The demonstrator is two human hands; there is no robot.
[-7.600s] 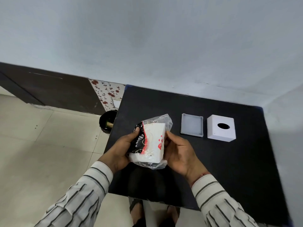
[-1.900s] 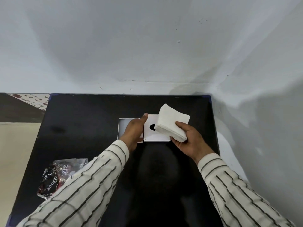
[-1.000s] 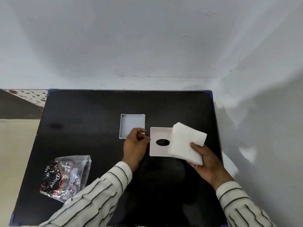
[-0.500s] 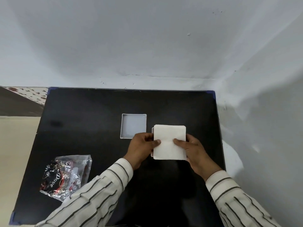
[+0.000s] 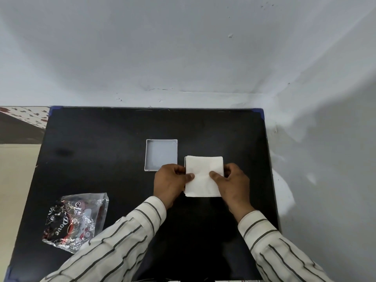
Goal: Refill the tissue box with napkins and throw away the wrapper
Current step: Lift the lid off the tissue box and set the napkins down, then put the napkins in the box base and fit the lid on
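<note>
Head view: I note the napkin stack (image 5: 203, 176) now sits squarely over the tissue box body (image 5: 185, 176), no longer held beside its opening, with my left hand (image 5: 171, 180) and right hand (image 5: 232, 182) both gripping its sides, thumbs on top. I judge insertion underway; the box lid (image 5: 161, 155) lies just beyond my left hand, and the wrapper (image 5: 75, 221) lies well left of it, not yet discarded.

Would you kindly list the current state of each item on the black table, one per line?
White stack of paper napkins: pressed down over the box body, both thumbs on top.
White tissue box body: almost hidden beneath the napkins.
White shallow box lid: off, lying open side up.
Crinkled plastic wrapper: emptied, lying on the table, not discarded.
</note>
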